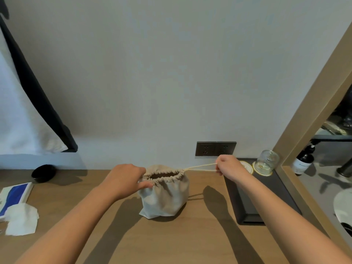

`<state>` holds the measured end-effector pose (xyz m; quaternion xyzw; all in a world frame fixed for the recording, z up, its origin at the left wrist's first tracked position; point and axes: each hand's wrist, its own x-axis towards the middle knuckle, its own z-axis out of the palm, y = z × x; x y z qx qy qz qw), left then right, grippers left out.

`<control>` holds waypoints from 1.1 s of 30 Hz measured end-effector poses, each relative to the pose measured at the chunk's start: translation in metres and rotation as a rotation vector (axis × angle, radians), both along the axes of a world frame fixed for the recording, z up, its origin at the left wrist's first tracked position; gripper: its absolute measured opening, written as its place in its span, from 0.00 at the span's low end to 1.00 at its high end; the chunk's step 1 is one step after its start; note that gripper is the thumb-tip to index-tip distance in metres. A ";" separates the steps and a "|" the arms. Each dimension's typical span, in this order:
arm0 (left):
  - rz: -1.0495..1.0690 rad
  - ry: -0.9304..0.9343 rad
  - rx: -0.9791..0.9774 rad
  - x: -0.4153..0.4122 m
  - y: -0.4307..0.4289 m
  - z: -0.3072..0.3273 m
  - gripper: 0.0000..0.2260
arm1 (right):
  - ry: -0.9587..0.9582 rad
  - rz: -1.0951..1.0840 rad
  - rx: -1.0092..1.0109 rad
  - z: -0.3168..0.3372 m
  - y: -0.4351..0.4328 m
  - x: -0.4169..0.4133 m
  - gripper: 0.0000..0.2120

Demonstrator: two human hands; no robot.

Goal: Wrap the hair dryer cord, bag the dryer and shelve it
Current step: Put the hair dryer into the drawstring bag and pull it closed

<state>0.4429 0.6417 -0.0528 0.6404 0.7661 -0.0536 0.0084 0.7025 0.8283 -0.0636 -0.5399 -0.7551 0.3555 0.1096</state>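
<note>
A beige cloth drawstring bag [165,197] stands upright on the wooden table [171,241], bulging, its gathered mouth partly drawn in with a dark gap left at the top. The hair dryer and its cord are hidden. My left hand [123,180] pinches the bag's gathered rim on its left side. My right hand [228,166] is closed on the pale drawstring [200,167], which runs taut to the right from the rim.
A black tray [247,202] lies to the right with two round coasters and an upturned glass jar [266,161]. A double wall socket [215,148] sits behind. A black bowl [43,173], a blue-white box and tissues lie at the left. A mirror frame rises on the right.
</note>
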 end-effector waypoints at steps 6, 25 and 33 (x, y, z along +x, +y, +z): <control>0.021 -0.069 0.067 0.001 -0.003 -0.006 0.21 | 0.029 0.469 0.068 0.014 -0.042 -0.035 0.16; 0.016 -0.292 0.195 -0.007 0.003 -0.008 0.18 | -0.261 0.647 0.255 0.028 -0.034 -0.049 0.18; 0.011 -0.477 0.273 -0.029 0.005 -0.010 0.21 | -0.144 0.618 0.323 0.028 -0.023 -0.030 0.18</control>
